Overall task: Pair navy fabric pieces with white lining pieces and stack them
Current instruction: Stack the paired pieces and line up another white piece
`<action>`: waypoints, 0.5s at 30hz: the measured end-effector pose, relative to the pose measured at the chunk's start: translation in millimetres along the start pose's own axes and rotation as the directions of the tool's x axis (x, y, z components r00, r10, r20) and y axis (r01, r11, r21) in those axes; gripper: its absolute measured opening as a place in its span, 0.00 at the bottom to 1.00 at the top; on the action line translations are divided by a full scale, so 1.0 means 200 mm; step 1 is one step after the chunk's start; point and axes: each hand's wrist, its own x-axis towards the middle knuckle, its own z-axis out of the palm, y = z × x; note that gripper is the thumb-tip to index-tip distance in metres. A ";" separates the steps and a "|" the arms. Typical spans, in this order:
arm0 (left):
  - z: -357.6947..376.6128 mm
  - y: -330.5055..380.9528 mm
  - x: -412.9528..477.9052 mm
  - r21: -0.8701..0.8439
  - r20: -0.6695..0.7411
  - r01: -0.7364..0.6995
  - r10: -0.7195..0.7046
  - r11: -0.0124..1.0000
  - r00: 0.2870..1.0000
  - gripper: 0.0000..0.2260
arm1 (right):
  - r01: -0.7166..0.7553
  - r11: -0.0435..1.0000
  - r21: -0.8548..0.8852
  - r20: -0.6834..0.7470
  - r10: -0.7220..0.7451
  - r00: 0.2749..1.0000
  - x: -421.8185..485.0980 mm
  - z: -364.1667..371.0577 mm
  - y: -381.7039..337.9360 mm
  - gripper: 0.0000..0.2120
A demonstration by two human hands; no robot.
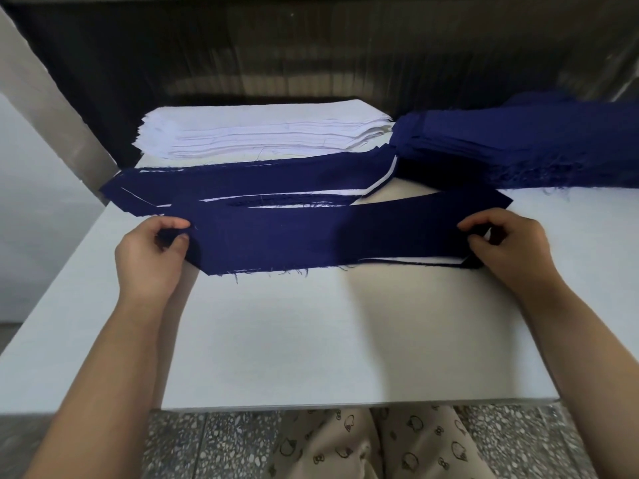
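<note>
A long navy fabric piece [328, 233] is stretched across the white table [311, 340]. My left hand [152, 250] pinches its left end and my right hand [508, 247] pinches its right end. A thin white lining edge [425, 260] peeks out under its lower right side. Just behind it lies a stack of paired navy and white pieces [249, 181]. A tall pile of white lining pieces [262, 133] sits at the back, with a pile of navy pieces [518, 146] to its right.
A dark wall runs behind the piles. A grey slanted post [52, 108] stands at the left of the table. The table's near edge is just above my lap, with speckled floor [207, 444] below.
</note>
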 end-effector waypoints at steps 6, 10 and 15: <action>-0.01 0.00 0.00 0.039 -0.004 0.003 -0.003 0.999 1.000 0.09 | 0.043 0.999 -0.005 0.022 -0.042 0.999 0.00 0.00 0.00 0.16; 0.00 0.00 0.00 0.072 -0.003 0.002 -0.002 0.997 1.000 0.09 | 0.034 0.999 -0.018 0.024 -0.034 0.999 0.00 0.00 0.00 0.16; 0.01 0.00 0.00 0.094 0.029 0.013 -0.016 0.995 0.999 0.09 | 0.034 0.999 0.001 0.001 -0.034 0.999 0.00 0.00 0.00 0.25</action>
